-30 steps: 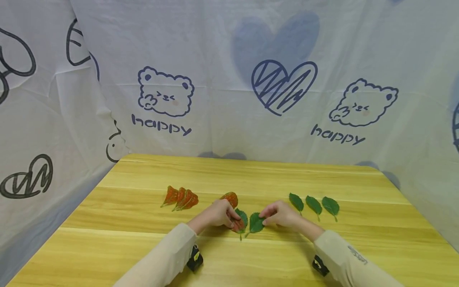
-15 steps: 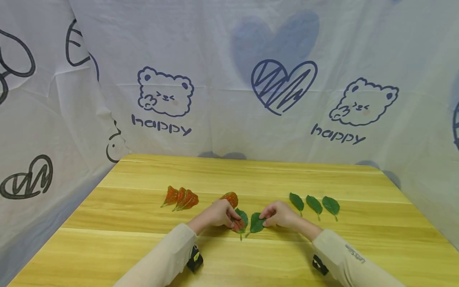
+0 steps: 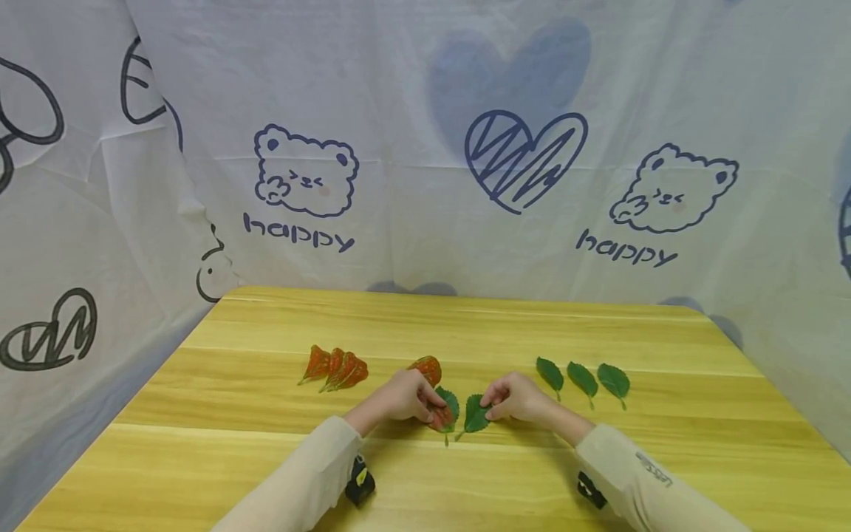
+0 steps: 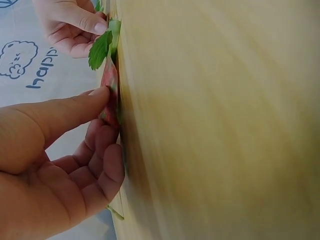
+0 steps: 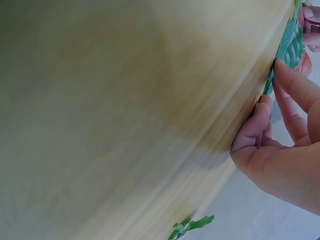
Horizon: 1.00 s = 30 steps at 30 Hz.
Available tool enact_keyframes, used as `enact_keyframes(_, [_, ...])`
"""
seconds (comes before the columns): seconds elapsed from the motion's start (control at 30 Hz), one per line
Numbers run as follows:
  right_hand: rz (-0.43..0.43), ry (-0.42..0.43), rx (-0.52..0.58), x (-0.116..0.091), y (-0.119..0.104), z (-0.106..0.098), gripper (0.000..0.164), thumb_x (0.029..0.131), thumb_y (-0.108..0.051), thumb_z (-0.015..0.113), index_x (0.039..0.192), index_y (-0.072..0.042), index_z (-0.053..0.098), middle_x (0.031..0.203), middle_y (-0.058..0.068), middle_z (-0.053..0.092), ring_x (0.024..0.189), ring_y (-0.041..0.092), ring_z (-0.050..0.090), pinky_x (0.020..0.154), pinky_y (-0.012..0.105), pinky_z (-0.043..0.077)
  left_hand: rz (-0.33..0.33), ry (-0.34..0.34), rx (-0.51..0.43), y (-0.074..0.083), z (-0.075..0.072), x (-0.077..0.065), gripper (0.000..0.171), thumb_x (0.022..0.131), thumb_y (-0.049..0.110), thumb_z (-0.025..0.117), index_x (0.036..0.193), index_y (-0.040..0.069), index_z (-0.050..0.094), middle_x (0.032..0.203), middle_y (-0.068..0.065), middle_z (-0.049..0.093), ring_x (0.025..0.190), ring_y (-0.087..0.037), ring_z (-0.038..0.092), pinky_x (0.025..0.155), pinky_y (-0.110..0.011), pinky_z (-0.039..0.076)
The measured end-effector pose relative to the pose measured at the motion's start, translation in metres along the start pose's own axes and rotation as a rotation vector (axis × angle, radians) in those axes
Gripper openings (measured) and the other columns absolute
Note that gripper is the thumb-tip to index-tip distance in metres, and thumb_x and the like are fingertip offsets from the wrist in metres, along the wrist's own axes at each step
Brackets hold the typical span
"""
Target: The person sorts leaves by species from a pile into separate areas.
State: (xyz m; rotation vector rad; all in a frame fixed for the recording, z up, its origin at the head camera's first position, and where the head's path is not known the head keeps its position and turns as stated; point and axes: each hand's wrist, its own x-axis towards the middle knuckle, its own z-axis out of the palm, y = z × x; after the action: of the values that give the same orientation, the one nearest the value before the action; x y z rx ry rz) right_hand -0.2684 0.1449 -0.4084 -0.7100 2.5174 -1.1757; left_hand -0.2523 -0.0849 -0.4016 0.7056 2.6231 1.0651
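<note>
At the middle of the table in the head view, my left hand (image 3: 407,395) pinches a reddish leaf (image 3: 440,420) between thumb and fingers. This leaf overlaps a green leaf (image 3: 451,400) with a toothed edge. Just to the right, the fingertips of my right hand (image 3: 518,399) pinch another green leaf (image 3: 475,415) by its right side. Both wrist views show the leaves low over the wood, with the red leaf (image 4: 112,82) under the left thumb and the green leaf (image 5: 290,47) at the right thumb. Part of a red leaf (image 3: 428,368) shows behind my left hand.
Several red leaves (image 3: 346,372) lie overlapping at the left of the wooden table (image 3: 425,480). Three green leaves (image 3: 582,380) lie in a row at the right, beyond my right wrist. A printed white cloth (image 3: 412,236) hangs behind the table.
Both hands keep their hold and stay in nearly the same place. The right sleeve has shifted slightly to the left, and the right-hand green leaf has turned a little.
</note>
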Motion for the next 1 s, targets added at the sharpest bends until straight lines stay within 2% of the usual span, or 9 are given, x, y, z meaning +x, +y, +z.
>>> enact_keyframes(0.17, [-0.053, -0.011, 0.021, 0.001, 0.008, -0.002, 0.009, 0.072, -0.007, 0.073, 0.078, -0.003, 0.067, 0.065, 0.0, 0.054, 0.059, 0.012, 0.045, 0.05, 0.024, 0.039, 0.025, -0.001, -0.028, 0.002, -0.004, -0.004, 0.022, 0.072, -0.006, 0.069, 0.093, 0.0, 0.07, 0.054, 0.001, 0.055, 0.046, -0.007, 0.035, 0.043, -0.018, 0.029])
enact_keyframes(0.3, [-0.046, -0.01, 0.029, 0.001, 0.007, -0.003, 0.009, 0.072, -0.007, 0.073, 0.077, -0.004, 0.067, 0.066, 0.001, 0.054, 0.059, 0.012, 0.045, 0.05, 0.024, 0.039, 0.048, 0.011, -0.031, 0.004, -0.008, -0.005, 0.019, 0.072, -0.005, 0.069, 0.091, 0.001, 0.071, 0.057, 0.0, 0.057, 0.048, -0.006, 0.037, 0.045, -0.018, 0.031])
enact_keyframes(0.37, [-0.011, -0.005, 0.029, -0.001, 0.0, -0.003, 0.009, 0.072, -0.002, 0.072, 0.078, 0.0, 0.066, 0.066, 0.002, 0.054, 0.06, 0.013, 0.045, 0.051, 0.023, 0.039, 0.055, 0.02, -0.04, 0.003, -0.01, -0.005, 0.017, 0.073, -0.005, 0.068, 0.089, 0.001, 0.071, 0.066, -0.002, 0.062, 0.053, -0.005, 0.045, 0.048, -0.017, 0.036])
enact_keyframes(0.5, [-0.001, -0.006, 0.019, -0.002, -0.005, -0.002, 0.01, 0.072, 0.002, 0.07, 0.08, 0.003, 0.066, 0.065, 0.0, 0.052, 0.06, 0.012, 0.044, 0.05, 0.022, 0.037, 0.091, 0.03, -0.049, 0.002, -0.014, -0.005, 0.014, 0.074, -0.005, 0.068, 0.087, 0.001, 0.071, 0.08, -0.006, 0.067, 0.065, -0.007, 0.056, 0.057, -0.02, 0.046])
enact_keyframes(0.7, [-0.003, -0.009, 0.011, -0.002, -0.003, -0.002, 0.01, 0.073, 0.003, 0.07, 0.081, 0.004, 0.065, 0.066, 0.0, 0.053, 0.06, 0.011, 0.044, 0.052, 0.022, 0.038, 0.177, 0.032, -0.003, 0.001, -0.02, -0.006, 0.012, 0.074, -0.001, 0.07, 0.083, 0.005, 0.072, 0.086, 0.0, 0.061, 0.072, -0.012, 0.053, 0.06, -0.023, 0.044])
enact_keyframes(0.93, [-0.006, -0.007, 0.004, 0.0, 0.0, -0.001, 0.009, 0.072, 0.003, 0.07, 0.08, 0.003, 0.066, 0.065, -0.001, 0.052, 0.06, 0.01, 0.043, 0.051, 0.022, 0.038, 0.167, 0.005, 0.042, -0.001, -0.024, -0.007, 0.01, 0.073, 0.0, 0.07, 0.08, 0.007, 0.072, 0.093, -0.003, 0.062, 0.091, -0.02, 0.055, 0.078, -0.031, 0.045])
enact_keyframes(1.0, [-0.005, -0.005, 0.001, 0.0, 0.0, -0.001, 0.01, 0.072, 0.003, 0.07, 0.08, 0.003, 0.066, 0.064, -0.001, 0.051, 0.06, 0.011, 0.043, 0.051, 0.022, 0.038, 0.155, -0.01, 0.031, -0.001, -0.024, -0.008, 0.011, 0.074, -0.002, 0.07, 0.079, 0.007, 0.072, 0.093, -0.004, 0.064, 0.092, -0.021, 0.056, 0.079, -0.032, 0.046])
